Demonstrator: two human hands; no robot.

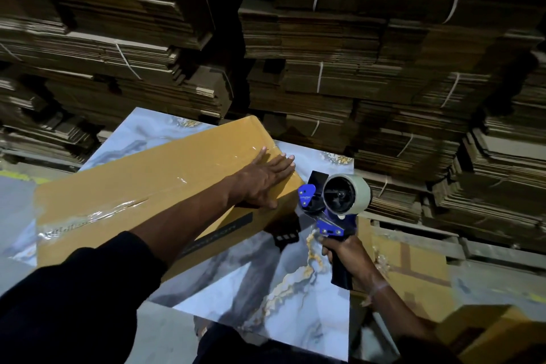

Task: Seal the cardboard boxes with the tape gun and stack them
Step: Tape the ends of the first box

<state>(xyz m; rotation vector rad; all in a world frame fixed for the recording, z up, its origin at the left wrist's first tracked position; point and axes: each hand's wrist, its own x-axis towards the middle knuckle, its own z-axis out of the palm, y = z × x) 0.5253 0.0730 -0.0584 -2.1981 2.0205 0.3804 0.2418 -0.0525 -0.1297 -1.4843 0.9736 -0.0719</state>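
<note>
Clear tape already runs along the top seam of the cardboard box (141, 186) at the table's (280, 289) nine o'clock, the left hand (263, 180) pressing flat-fingered at its three o'clock end while the right hand (345, 251) grips the tape gun (334, 204) just beside, stacking seemingly left.

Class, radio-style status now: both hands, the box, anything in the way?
Left hand flat on the cardboard box, tape along its top. Right hand grips the tape gun, clear of the box. Nothing blocking on the marble table.

Cardboard box (141, 186) on the table (266, 289), tape gun (334, 207) just right, flattened-carton stacks (295, 53) behind.
</note>
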